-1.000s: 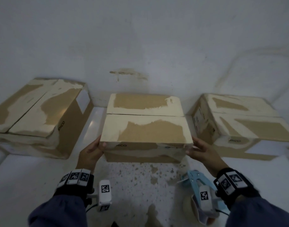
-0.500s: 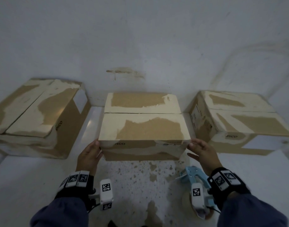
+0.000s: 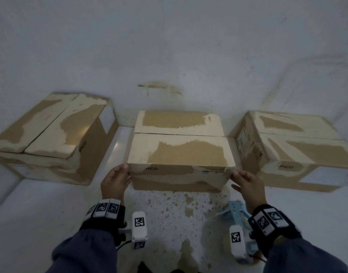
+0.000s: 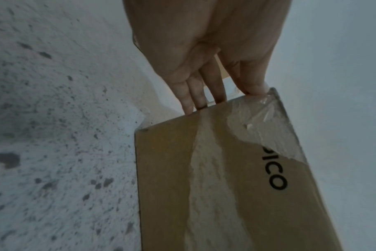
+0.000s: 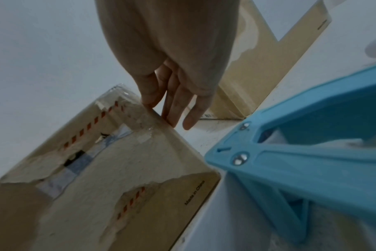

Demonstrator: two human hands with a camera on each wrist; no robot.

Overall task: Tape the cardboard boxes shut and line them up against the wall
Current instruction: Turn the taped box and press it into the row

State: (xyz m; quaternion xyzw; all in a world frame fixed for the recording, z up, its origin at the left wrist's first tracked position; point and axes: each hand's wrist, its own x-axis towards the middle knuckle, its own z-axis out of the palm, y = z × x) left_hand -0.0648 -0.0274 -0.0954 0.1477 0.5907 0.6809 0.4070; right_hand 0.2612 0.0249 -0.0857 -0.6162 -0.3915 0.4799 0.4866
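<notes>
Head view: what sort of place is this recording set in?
Probably a bare storage or packing corner: three worn cardboard boxes stand along a plain white wall on a speckled floor, a blue tape dispenser nearby.

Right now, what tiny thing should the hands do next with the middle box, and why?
Probably let go. The middle box seems to sit by the wall between the two others, and the left hand and right hand only touch its front corners with straight fingers.
</notes>
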